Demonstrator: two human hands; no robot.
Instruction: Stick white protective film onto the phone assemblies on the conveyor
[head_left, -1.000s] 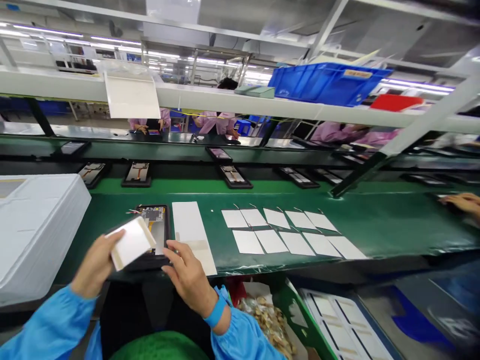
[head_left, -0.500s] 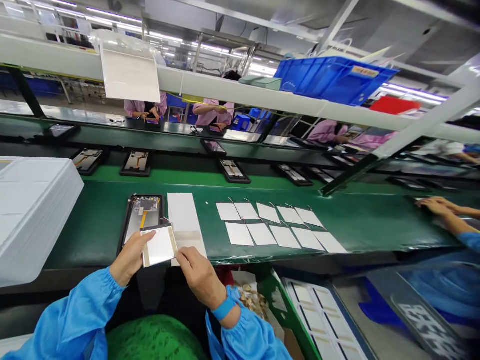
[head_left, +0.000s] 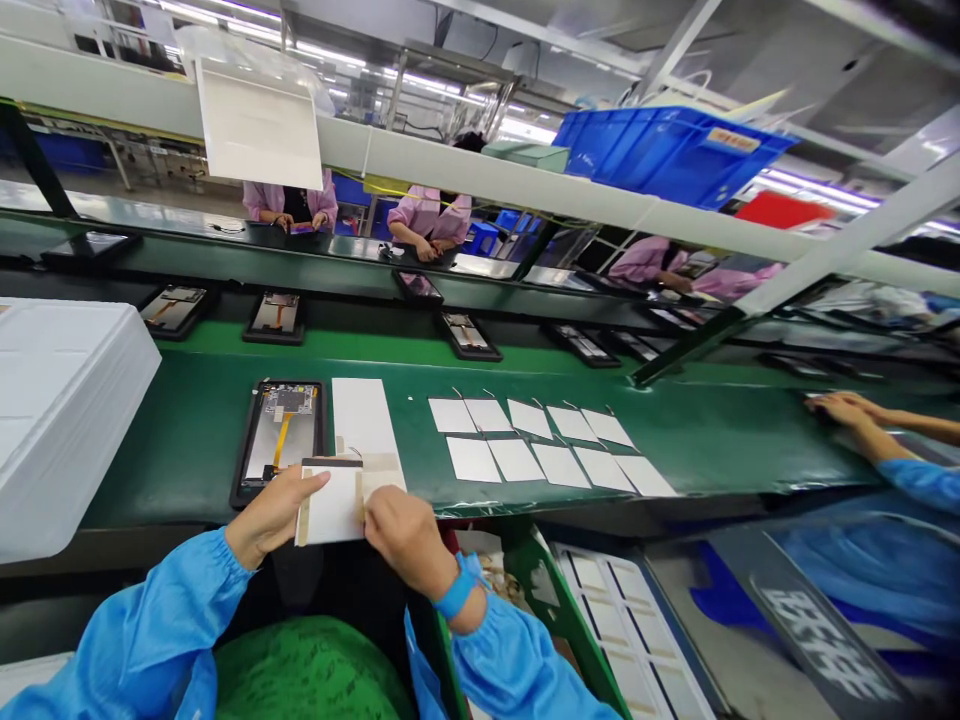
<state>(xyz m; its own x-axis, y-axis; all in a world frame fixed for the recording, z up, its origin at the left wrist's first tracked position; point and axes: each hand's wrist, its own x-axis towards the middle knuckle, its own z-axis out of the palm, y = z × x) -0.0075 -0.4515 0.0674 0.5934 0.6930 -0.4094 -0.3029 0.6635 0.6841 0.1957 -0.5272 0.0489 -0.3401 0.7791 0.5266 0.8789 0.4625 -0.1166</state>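
Head view: at the near edge of the green bench [head_left: 187,450], your left hand [head_left: 271,515] pinches the left edge of a thin white pack [head_left: 330,505]; your right hand [head_left: 405,535] grips its right edge. It looks light, flat, easily creased: hold edges only.

Blue bin's label [head_left: 726,140] seemingly illegible.

Both forearms, in blue sleeves, reach in from the near edge and converge. The left hand [head_left: 274,515] lies palm-in, thumb on top, pinching the left edge of a sheet [head_left: 334,508]. The right hand [head_left: 405,538], knuckles up and fingers curled, grips its right edge, with the wrist bent inward.
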